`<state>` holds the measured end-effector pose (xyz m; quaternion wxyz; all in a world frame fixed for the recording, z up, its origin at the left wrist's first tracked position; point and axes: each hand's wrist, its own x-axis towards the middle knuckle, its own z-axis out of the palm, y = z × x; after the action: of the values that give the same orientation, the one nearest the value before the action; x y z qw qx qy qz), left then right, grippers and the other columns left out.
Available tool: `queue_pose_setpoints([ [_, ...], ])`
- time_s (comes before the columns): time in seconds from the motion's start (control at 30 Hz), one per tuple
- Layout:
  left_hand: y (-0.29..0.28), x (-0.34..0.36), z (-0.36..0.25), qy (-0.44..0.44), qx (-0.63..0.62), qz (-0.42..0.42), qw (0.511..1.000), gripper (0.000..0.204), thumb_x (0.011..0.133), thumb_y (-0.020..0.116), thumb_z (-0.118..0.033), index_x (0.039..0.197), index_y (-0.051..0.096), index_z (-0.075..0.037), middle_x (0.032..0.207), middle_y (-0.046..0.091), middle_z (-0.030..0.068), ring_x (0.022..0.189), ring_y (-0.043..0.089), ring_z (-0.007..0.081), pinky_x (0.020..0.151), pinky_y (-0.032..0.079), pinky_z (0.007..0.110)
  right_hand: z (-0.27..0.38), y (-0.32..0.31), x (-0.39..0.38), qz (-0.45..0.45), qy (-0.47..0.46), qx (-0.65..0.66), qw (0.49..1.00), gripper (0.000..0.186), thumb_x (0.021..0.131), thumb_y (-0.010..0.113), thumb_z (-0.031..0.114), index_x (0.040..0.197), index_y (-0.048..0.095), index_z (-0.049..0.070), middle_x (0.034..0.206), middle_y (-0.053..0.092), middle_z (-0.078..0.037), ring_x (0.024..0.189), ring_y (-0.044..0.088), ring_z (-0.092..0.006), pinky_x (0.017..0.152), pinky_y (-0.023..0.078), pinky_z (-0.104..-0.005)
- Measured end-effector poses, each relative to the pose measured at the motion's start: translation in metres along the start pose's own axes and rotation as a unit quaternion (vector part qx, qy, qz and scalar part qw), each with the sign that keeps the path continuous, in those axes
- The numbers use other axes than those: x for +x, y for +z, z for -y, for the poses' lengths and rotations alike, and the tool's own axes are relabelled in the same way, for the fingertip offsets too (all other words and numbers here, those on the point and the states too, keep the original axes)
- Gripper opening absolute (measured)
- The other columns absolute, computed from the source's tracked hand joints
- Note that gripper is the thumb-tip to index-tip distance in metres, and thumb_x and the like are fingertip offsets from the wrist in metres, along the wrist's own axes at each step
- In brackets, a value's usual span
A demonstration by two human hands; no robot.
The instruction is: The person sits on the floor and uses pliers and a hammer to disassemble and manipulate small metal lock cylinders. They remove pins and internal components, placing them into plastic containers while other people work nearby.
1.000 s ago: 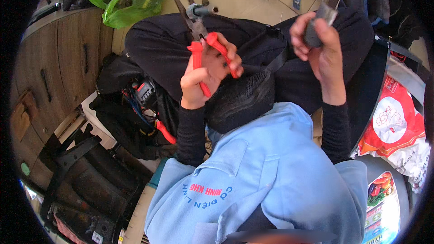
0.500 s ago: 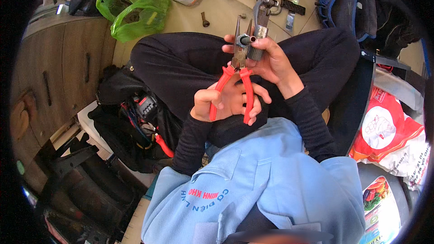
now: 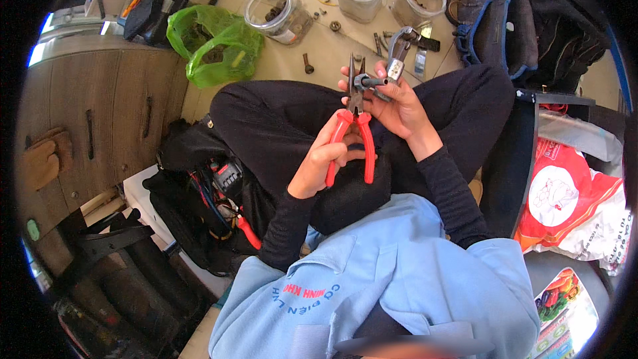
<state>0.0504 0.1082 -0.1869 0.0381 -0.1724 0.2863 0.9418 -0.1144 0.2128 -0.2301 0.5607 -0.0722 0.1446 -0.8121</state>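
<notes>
My left hand (image 3: 315, 167) is closed round the red-handled long-nose pliers (image 3: 356, 109), whose jaws point away from me. At the jaws is a small metal fitting with a short dark tube (image 3: 372, 82) sticking out to the right. My right hand (image 3: 403, 112) holds a metal tube cutter (image 3: 397, 60), its curved head up and away from me. The right fingers reach behind the pliers' jaws, close to the fitting. Whether they also grip the fitting is hidden.
Beyond my crossed legs stand clear plastic tubs (image 3: 359, 0) and a green plastic bag (image 3: 216, 46), with loose metal parts on the tiles. A blue-edged tool bag (image 3: 502, 33) lies at the far right. Wooden drawers (image 3: 106, 113) flank the left; a red-and-white sack (image 3: 565, 193) is right.
My left fingers have closed further round the pliers' handles, which sat looser before. The tube now points right instead of towards me. The tube cutter has tilted, and the view has shifted.
</notes>
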Motion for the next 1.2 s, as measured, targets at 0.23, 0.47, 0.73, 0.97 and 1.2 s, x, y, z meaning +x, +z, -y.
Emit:
queue_pose_setpoints([
  [0.23,0.018,0.000,-0.009,-0.041,0.082,0.024,0.995,0.092,0.073,0.071,-0.030,0.148,0.022,-0.012,0.137,0.044,0.0160,0.119,0.053,0.0406,0.092,0.049,0.058,0.026,0.000,0.028,-0.078,-0.070,-0.056,0.993,0.015,0.091,0.061,0.002,0.103,0.057,0.010,0.137,0.050,-0.023,0.123,0.055,-0.0342,0.103,0.048,-0.0482],
  [0.47,-0.007,0.019,-0.016,0.022,0.012,0.094,0.995,0.076,0.072,0.065,-0.021,0.141,0.033,-0.008,0.132,0.047,0.0217,0.117,0.055,0.0371,0.099,0.045,0.055,0.094,0.007,0.068,-0.152,-0.045,-0.317,0.935,0.017,0.091,0.064,0.013,0.099,0.050,0.011,0.110,0.066,-0.014,0.084,0.063,-0.0160,0.073,0.056,-0.0341],
  [0.73,-0.119,0.119,-0.035,0.158,-0.107,-0.029,0.981,0.058,0.071,0.044,0.003,0.125,0.036,-0.017,0.100,0.053,0.0154,0.085,0.056,0.0281,0.083,0.049,0.049,0.124,-0.004,0.194,-0.150,0.104,-0.553,0.813,0.018,0.088,0.062,0.022,0.093,0.061,0.005,0.080,0.068,-0.007,0.056,0.053,-0.0091,0.050,0.048,-0.0263],
  [0.97,-0.100,0.131,-0.025,0.139,-0.044,-0.068,0.987,0.083,0.063,0.044,0.004,0.141,0.021,-0.015,0.088,0.051,0.0101,0.073,0.054,0.0208,0.071,0.053,0.040,0.115,-0.049,0.325,-0.283,0.114,-0.620,0.722,0.022,0.082,0.063,0.015,0.089,0.059,-0.005,0.069,0.063,-0.011,0.052,0.060,-0.0190,0.045,0.052,-0.0350],
  [1.2,-0.085,0.131,-0.027,0.132,-0.032,-0.097,0.986,0.058,0.061,0.042,0.005,0.116,0.037,-0.013,0.087,0.051,0.0090,0.071,0.053,0.0204,0.068,0.050,0.039,0.107,-0.115,0.375,-0.384,0.051,-0.728,0.565,0.022,0.075,0.062,0.017,0.080,0.067,-0.003,0.072,0.068,-0.017,0.059,0.068,-0.0254,0.052,0.056,-0.0383],
])
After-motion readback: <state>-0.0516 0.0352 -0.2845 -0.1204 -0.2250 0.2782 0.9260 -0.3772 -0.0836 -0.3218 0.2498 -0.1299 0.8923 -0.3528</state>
